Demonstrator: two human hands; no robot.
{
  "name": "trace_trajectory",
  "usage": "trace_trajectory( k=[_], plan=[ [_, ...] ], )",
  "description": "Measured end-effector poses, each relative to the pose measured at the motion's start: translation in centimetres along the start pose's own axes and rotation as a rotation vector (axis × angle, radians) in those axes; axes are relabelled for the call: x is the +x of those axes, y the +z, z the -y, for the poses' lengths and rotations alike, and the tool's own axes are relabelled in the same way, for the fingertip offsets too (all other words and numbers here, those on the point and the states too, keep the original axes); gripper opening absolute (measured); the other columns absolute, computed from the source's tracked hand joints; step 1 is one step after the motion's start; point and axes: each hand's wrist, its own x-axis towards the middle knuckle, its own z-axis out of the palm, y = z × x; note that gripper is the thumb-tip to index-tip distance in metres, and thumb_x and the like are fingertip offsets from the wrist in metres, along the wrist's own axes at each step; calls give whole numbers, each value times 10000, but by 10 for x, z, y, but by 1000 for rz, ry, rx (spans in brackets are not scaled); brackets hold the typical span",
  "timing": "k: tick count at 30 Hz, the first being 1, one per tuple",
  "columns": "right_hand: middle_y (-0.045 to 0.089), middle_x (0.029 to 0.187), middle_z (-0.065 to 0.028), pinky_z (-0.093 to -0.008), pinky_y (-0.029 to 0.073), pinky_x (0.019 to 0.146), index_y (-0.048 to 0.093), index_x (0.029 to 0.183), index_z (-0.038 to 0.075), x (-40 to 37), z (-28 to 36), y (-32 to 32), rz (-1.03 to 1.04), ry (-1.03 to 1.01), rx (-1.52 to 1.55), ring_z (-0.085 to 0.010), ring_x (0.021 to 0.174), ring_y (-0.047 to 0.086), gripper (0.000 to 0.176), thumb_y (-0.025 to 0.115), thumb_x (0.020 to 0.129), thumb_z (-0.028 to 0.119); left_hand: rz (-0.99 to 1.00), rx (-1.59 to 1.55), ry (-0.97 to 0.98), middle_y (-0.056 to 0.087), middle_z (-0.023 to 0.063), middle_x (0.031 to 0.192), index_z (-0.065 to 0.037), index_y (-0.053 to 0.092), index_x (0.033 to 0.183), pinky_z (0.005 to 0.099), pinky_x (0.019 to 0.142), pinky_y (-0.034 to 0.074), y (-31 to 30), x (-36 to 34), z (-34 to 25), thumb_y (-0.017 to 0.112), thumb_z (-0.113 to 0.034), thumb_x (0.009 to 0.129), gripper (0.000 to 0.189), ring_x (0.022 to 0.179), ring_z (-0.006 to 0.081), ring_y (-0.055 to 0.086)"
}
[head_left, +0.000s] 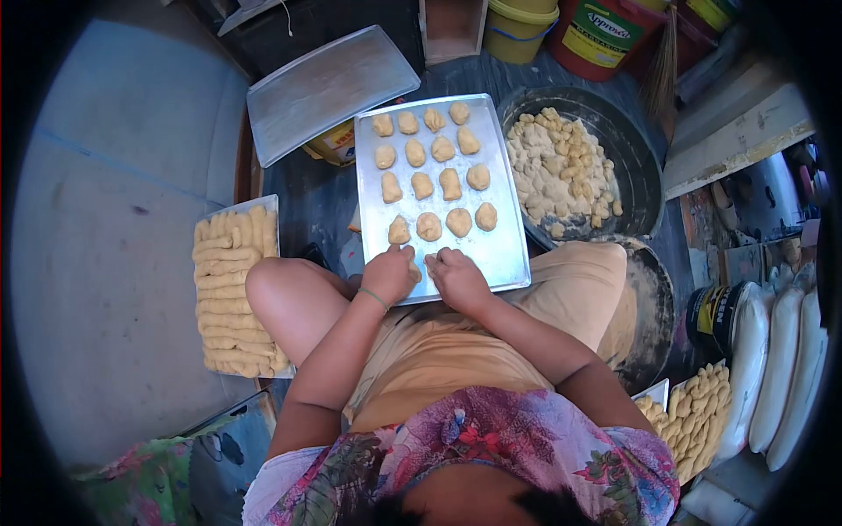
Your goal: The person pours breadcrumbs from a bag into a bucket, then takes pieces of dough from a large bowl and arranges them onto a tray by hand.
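A metal baking tray (pixel 517 254) rests across my lap, bearing rows of rounded dough pieces (pixel 429 226). Over its near edge, my left hand (pixel 390 274) is closed, with a bit of dough showing beside its fingers. Just to the right, my right hand (pixel 460 279) has its fingers bent and pressed together, and a pale bit of dough shows at its fingertips. Both hands sit just below the nearest row, a small gap between them. My fingers hide most of what they hold.
A black basin (pixel 645 167) with a heap of floury dough lumps (pixel 561 167) stands right of the tray. Another metal tray (pixel 329 88) lies behind, at left. Rolled dough strips (pixel 230 294) fill a tray by my left knee. Buckets (pixel 605 35) line the back.
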Motion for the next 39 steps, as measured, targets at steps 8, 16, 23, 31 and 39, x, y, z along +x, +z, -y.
trace_trajectory(
  k=[8, 16, 23, 31, 39],
  plan=[
    [533, 895, -34, -349, 401, 691, 642, 1081, 77, 1, -2, 1, 11, -60, -229, -199, 842, 529, 282, 588, 836, 207, -14, -58, 72, 570, 237, 987, 1, 551, 956, 444, 755, 517, 13, 3, 5, 635, -68, 746, 236, 858, 387, 623],
    [524, 886, -73, -369, 435, 687, 632, 1103, 95, 3, -5, -3, 35, -59, -110, -239, 807, 556, 333, 659, 795, 217, 22, -23, 83, 576, 222, 990, -8, 574, 959, 446, 761, 515, 10, 6, 8, 635, -80, 748, 231, 869, 376, 621],
    [555, 952, -65, -399, 387, 820, 632, 1078, 109, 28, -12, -36, -58, -33, -126, -254, 966, 524, 303, 647, 785, 184, -236, -163, -42, 566, 164, 1029, -45, 606, 1053, 447, 787, 501, -10, 21, 15, 679, -133, 750, 324, 909, 358, 605],
    [590, 1087, -43, -467, 324, 917, 586, 1211, 149, 60, -37, -9, -43, -75, -314, -239, 1090, 490, 450, 647, 765, 145, -307, -266, -24, 549, 178, 1026, -58, 582, 1123, 440, 814, 491, 2, 41, 26, 681, -45, 742, 394, 939, 382, 584],
    [594, 1017, -49, -448, 342, 939, 623, 1136, 130, 49, -15, -41, 48, -83, -133, -246, 1054, 505, 370, 637, 768, 161, -431, -165, 15, 554, 189, 1004, -56, 583, 1048, 454, 789, 492, -4, 34, 15, 663, -75, 754, 306, 912, 385, 592]
  ],
)
